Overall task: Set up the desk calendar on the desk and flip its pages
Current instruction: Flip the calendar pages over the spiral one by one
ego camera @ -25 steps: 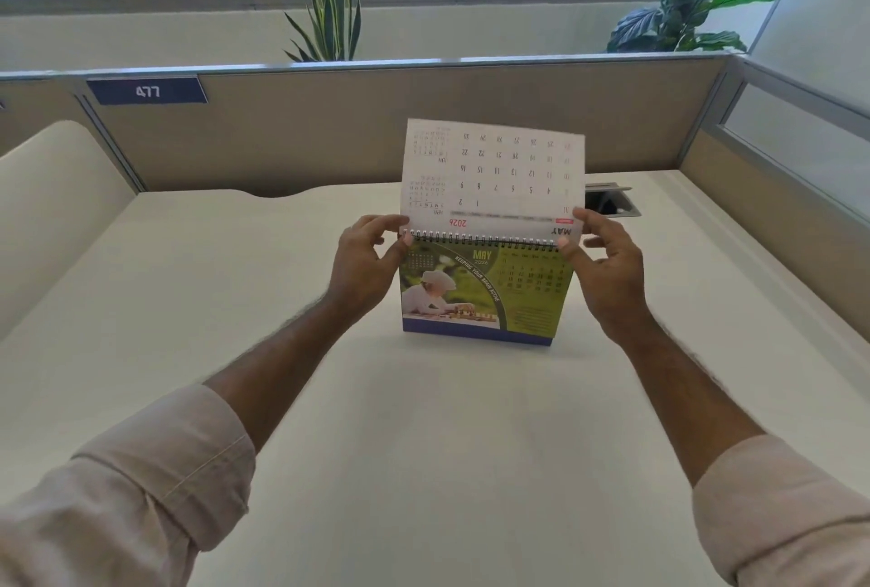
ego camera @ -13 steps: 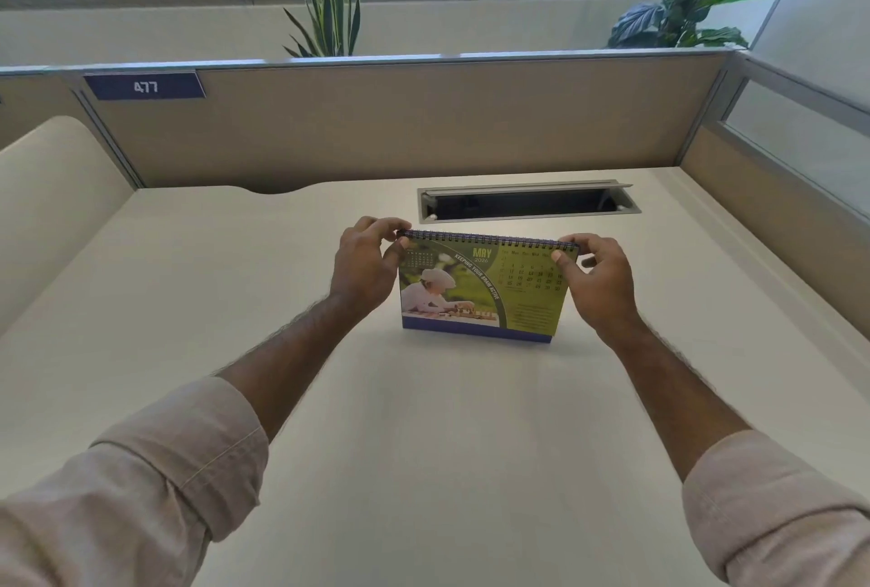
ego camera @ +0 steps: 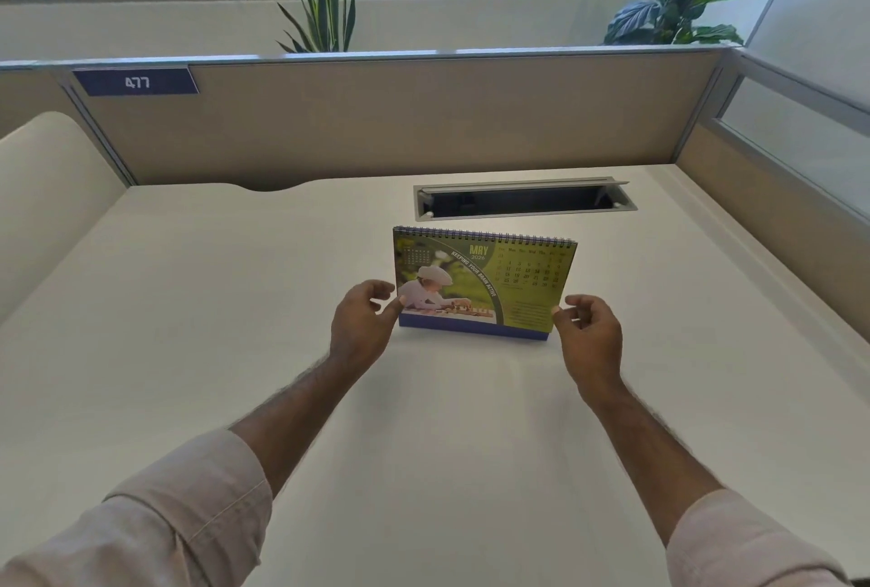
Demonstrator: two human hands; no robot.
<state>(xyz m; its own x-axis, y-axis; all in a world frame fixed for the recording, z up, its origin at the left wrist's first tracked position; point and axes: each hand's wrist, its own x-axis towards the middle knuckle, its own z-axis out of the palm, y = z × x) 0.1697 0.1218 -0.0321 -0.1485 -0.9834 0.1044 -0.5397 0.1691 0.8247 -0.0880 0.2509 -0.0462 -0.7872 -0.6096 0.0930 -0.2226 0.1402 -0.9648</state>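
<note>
The desk calendar (ego camera: 480,280) stands upright on the white desk (ego camera: 235,304), spiral binding on top, showing a green May 2026 page with a photo of a child in a cap. My left hand (ego camera: 360,327) is at the page's lower left corner, thumb and curled fingers pinching the edge. The lower right corner is pinched the same way by the thumb and fingertips of my right hand (ego camera: 588,332). Both forearms reach in from the bottom, with light sleeves rolled up.
An open cable slot (ego camera: 525,200) is set in the desk just behind the calendar. A beige partition (ego camera: 423,125) with a "477" label (ego camera: 136,81) closes the back, and a glass-topped panel (ego camera: 795,134) closes the right. Plants stand beyond it by the window.
The white page that stood raised a second ago went over the back. Both hands then dropped from the spiral binding to the lower corners of the May page.
</note>
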